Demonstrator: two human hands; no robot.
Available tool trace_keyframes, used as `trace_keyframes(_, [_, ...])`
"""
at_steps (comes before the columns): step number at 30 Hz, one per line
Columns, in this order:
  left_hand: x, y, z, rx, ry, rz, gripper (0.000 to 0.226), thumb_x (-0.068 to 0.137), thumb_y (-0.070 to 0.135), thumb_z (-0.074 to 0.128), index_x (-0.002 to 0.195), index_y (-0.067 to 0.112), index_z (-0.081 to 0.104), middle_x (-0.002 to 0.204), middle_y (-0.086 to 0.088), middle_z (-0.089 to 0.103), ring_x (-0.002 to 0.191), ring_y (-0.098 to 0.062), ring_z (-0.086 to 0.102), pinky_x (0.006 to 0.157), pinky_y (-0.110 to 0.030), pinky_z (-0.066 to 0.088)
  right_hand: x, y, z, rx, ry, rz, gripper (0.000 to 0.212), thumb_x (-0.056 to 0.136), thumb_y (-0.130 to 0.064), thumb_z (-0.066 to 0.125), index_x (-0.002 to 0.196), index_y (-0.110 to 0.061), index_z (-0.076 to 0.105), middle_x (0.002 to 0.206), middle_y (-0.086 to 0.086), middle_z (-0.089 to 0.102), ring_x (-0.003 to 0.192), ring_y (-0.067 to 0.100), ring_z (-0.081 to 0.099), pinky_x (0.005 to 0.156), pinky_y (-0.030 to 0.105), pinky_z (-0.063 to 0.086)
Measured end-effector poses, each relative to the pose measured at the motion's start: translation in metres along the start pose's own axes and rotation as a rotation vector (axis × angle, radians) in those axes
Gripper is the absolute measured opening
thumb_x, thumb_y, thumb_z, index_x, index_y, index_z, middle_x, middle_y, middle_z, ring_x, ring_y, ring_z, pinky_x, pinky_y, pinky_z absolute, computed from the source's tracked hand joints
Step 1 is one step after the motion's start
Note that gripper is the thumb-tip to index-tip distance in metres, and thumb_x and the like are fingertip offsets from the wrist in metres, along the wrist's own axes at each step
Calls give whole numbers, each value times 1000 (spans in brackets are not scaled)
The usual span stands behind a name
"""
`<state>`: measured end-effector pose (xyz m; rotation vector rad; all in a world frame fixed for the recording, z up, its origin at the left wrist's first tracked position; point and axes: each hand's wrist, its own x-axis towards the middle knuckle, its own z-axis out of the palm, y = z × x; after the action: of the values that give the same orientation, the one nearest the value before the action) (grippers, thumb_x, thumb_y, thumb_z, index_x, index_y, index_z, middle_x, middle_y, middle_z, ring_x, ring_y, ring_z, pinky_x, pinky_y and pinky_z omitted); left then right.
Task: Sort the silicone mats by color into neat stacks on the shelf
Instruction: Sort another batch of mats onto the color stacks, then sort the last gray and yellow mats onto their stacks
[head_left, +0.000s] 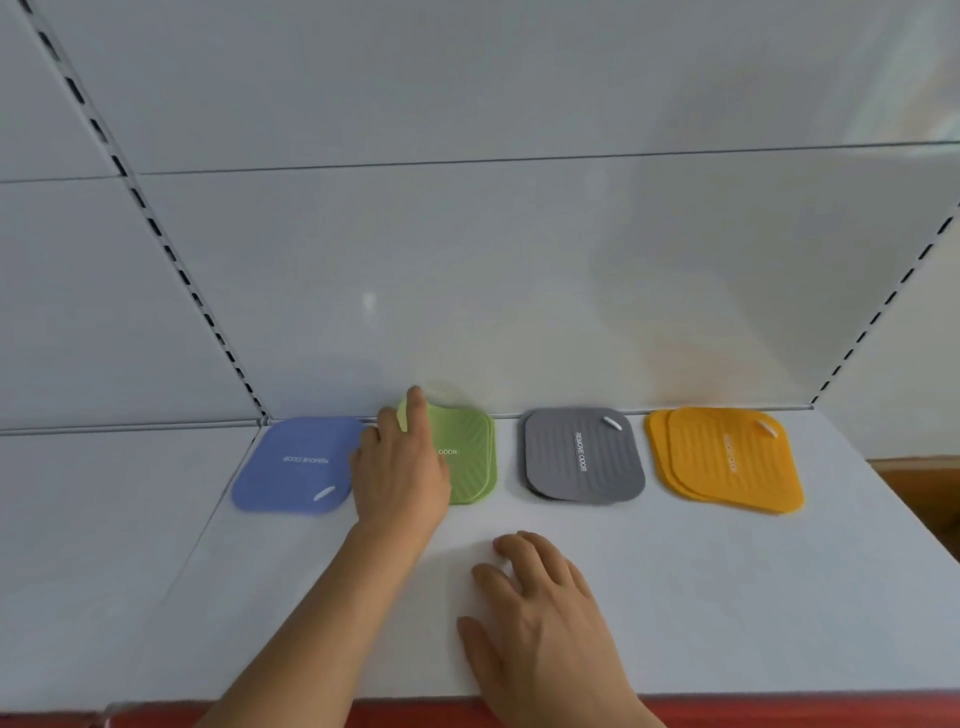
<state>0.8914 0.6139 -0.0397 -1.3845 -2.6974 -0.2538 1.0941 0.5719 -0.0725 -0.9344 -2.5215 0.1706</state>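
Head view. A white shelf (675, 597) with a red front edge carries four groups of silicone mats in a row along the back panel (467, 260). From left to right: a single blue mat (291, 467), a green stack (470, 452), a grey stack (582, 457) and an orange stack (727, 457). The green, grey and orange stacks show slightly offset edges (the mats in each are not perfectly aligned), and the four groups lie apart from one another. White lettering and a pale oval slot are visible on the blue and grey mats.

The left hand (400, 467) lies over the left part of the green stack, its index finger extended toward the stack's rear corner and the other fingers loosely bent; whether any finger grips a mat cannot be told. The right hand (540, 613) rests palm down on the bare shelf in front of the stacks, fingers relaxed and spread, holding nothing. Slotted uprights (156, 228) run along both sides of the back panel.
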Motion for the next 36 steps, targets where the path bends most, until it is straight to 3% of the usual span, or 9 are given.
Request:
trace_keyframes(2, [2,-4,1,5,-36,-35,71,94,38,62,155,18,33,135,-13,50,114,-36,57,88,-46,50,0,1,0,5,-5,-6,39,73,-53,59,92,-22,73,115,4,68,112,31,68,88,40,59])
trace_keyframes(5, [-1,-8,6,3,-85,-48,46,100,46,50,131,13,56,130,-11,57,116,-35,55,88,-45,50,-1,2,2,-1,-15,-2,38,74,-52,59,92,-22,73,117,4,68,114,31,66,90,41,59])
trace_keyframes(11, [-20,-23,12,-23,-49,90,46,99,48,49,125,13,65,139,-12,57,130,-37,48,105,-48,46,0,2,-1,-26,-42,14,37,77,-52,57,93,-22,72,117,4,67,114,31,65,88,41,59])
trace_keyframes(15, [-41,-40,-2,-96,71,262,37,92,42,48,95,13,71,114,-7,66,116,-33,58,97,-47,51,2,-6,-5,-89,-74,68,42,78,-55,53,93,-21,74,112,5,69,107,30,67,82,42,61])
trace_keyframes(19, [-75,-74,-26,-132,126,338,45,93,45,41,104,18,74,109,2,70,111,-24,62,97,-41,52,5,-35,-4,-123,-78,82,46,81,-57,50,100,-23,75,115,3,70,110,28,66,86,42,60])
trace_keyframes(24, [-130,-163,-54,-125,102,200,49,92,47,38,104,19,76,103,3,74,102,-24,68,90,-43,56,9,-105,10,-119,-95,52,51,87,-59,48,107,-21,75,120,6,69,115,31,63,90,45,58])
trace_keyframes(30, [-189,-294,-79,-143,136,67,36,92,43,54,106,19,77,104,4,75,102,-22,69,89,-41,57,16,-219,31,-80,-74,-32,46,88,-52,51,106,-17,75,117,8,70,112,33,64,89,47,57])
trace_keyframes(36, [-243,-404,-93,-178,138,-53,40,98,49,41,113,27,71,109,12,69,106,-15,63,93,-36,53,23,-332,59,-54,-146,-177,53,93,-60,43,111,-21,74,119,2,69,116,28,62,96,44,55])
